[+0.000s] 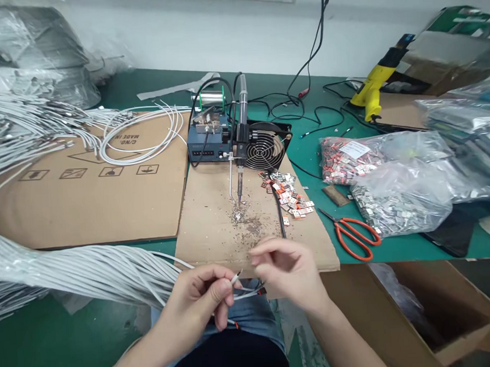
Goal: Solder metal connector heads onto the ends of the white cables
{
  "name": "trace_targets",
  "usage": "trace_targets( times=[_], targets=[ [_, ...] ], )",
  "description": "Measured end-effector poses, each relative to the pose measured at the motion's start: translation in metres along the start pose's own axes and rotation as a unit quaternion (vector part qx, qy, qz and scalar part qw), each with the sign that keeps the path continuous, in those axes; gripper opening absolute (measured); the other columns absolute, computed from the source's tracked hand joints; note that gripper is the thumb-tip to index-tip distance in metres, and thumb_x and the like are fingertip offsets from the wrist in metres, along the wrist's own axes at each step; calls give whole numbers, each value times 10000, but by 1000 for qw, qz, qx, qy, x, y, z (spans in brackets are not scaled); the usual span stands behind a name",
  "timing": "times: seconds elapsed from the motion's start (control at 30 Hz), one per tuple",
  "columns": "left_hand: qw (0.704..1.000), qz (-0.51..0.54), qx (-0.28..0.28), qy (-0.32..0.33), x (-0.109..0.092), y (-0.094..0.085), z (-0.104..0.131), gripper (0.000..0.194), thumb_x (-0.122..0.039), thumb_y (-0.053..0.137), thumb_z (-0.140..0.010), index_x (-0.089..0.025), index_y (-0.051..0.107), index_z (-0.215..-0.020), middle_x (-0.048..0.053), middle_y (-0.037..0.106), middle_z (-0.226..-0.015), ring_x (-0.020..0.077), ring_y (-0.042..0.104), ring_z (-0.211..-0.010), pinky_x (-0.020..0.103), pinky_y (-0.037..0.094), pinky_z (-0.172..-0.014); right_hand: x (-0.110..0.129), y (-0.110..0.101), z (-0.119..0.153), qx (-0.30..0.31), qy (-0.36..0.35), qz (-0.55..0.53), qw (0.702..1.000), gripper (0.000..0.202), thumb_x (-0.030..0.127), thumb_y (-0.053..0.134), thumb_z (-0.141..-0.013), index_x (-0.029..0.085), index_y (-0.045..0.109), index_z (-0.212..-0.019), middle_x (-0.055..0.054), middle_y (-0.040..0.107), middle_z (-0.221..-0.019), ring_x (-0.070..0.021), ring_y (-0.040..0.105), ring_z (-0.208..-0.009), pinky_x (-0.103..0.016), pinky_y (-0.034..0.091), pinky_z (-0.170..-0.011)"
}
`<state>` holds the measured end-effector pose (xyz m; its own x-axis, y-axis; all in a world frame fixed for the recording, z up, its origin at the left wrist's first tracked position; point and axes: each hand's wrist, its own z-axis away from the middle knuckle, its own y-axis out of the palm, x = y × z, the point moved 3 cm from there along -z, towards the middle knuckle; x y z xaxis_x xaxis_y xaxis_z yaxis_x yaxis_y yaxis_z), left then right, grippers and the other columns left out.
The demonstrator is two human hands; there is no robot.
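Note:
Between thumb and fingers, my left hand grips a white cable whose stripped end points up and right. Close to that tip is my right hand, its fingers curled and thumb and fingertips slightly apart, with nothing visible in them. More white cable ends hang just below the hands, over the lap. A thick bundle of white cables runs in from the left. Ahead, a soldering iron is held tip-down in a stand, above solder crumbs on a cardboard sheet.
A blue soldering station and a black fan stand behind. Small orange and silver connectors lie right of the iron. Beyond them are orange-handled scissors, bags of parts and a yellow tool. An opened carton sits below right.

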<state>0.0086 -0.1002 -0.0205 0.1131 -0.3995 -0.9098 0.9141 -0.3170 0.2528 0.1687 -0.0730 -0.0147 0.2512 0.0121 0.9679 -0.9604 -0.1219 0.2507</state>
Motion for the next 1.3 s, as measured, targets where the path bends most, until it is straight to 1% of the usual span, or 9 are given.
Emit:
trace_targets(
  times=[0.1,0.27,0.4,0.5,0.57,0.73,0.87,1.03,1.3],
  targets=[
    [999,-31,25,-28,-4,1,0,370,-459,611,-773,-140,528,-605,-53,452,-429,53,418,-344,175,314,-427,4,10,6,121,-29,171,977,97,204,736,-702,171,722,-792,-26,647,-683,-90,537,-647,-218,395,-591],
    [994,-96,43,-7,-9,2,2,258,-318,531,-836,-150,545,-640,-59,440,-483,40,342,-360,162,261,-385,15,15,5,158,-73,255,951,90,172,687,-733,145,656,-652,-11,613,-621,-77,521,-626,-207,396,-593],
    [987,-138,17,78,-5,-2,4,165,-250,535,-862,-159,628,-761,-29,518,-617,46,412,-407,165,319,-404,6,15,6,115,-61,133,982,163,128,672,-713,132,581,-578,9,553,-555,-48,456,-526,-170,343,-497],
    [953,-211,-74,205,-7,-4,7,73,-165,613,-816,-182,684,-816,-29,523,-606,69,495,-464,172,367,-451,-6,18,7,45,-52,24,997,166,112,702,-666,129,571,-565,15,529,-545,-40,436,-506,-156,332,-474],
    [931,-249,-87,253,-11,-2,9,120,-112,601,-820,-184,695,-836,-33,529,-552,78,517,-473,175,384,-476,-14,23,8,29,-12,-51,998,164,110,739,-616,128,587,-560,16,518,-537,-41,441,-508,-156,332,-478],
    [932,-251,-39,259,-19,-1,6,178,-83,567,-837,-186,712,-838,-33,559,-499,78,531,-432,178,407,-472,-19,34,0,49,129,-202,970,431,347,734,-645,148,384,-493,59,332,-447,-25,291,-389,-158,253,-381],
    [960,-164,-41,222,-11,-8,5,152,-124,580,-835,-180,719,-809,-16,594,-527,91,556,-382,168,432,-403,-14,18,-5,7,111,-201,973,474,398,692,-703,153,328,-522,64,280,-489,-23,238,-421,-149,234,-390],
    [970,-138,-60,192,-8,-10,6,161,-115,598,-818,-192,739,-806,-22,594,-501,90,558,-373,152,444,-385,-12,12,5,45,67,13,997,148,186,786,-607,152,679,-703,12,527,-595,-54,411,-556,-182,306,-496],
    [886,-324,-96,318,-23,-3,10,185,-52,603,-790,-179,731,-830,8,617,-554,105,555,-484,193,415,-476,1,16,7,91,-16,193,977,87,202,680,-731,139,657,-674,-16,583,-628,-65,431,-571,-200,310,-513]
  ],
)
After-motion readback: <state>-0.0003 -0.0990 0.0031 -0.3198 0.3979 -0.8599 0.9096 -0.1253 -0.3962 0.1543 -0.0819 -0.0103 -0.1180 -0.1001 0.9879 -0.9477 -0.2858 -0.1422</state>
